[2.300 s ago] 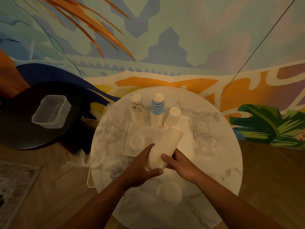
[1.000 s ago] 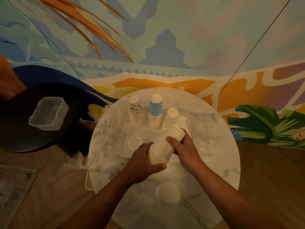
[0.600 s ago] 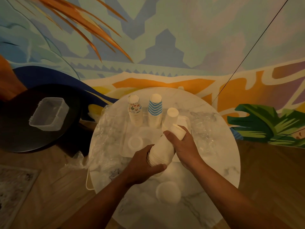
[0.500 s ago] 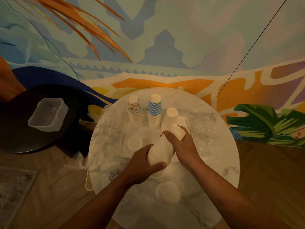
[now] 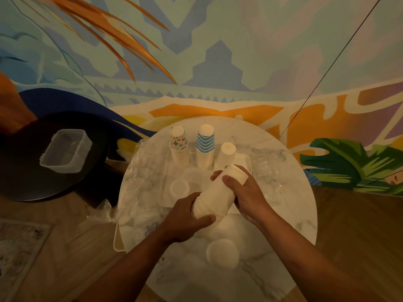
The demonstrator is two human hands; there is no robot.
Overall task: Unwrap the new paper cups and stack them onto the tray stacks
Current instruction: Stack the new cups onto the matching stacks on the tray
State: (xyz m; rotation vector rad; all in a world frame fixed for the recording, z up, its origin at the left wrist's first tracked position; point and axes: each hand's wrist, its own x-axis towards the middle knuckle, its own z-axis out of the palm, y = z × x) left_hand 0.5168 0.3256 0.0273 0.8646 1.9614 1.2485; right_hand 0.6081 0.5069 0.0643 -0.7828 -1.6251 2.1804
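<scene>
We hold the plain cup stack (image 5: 214,198) tilted at frame centre over the tray (image 5: 245,160), left hand (image 5: 185,216) wrapping its rims, right hand (image 5: 244,192) curled near its top; cups could slide apart onto the marble table (image 5: 294,214) below the mural wall (image 5: 218,51).

round marble table (image 5: 290,216) | white tray (image 5: 165,192) | crumpled plastic wrap (image 5: 139,177) | lone upturned cup (image 5: 222,253)

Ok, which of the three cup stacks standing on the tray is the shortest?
The plain white stack, rightmost of the three. The blue-striped stack and the printed stack both rise higher. It stands just beyond the right hand.
</scene>
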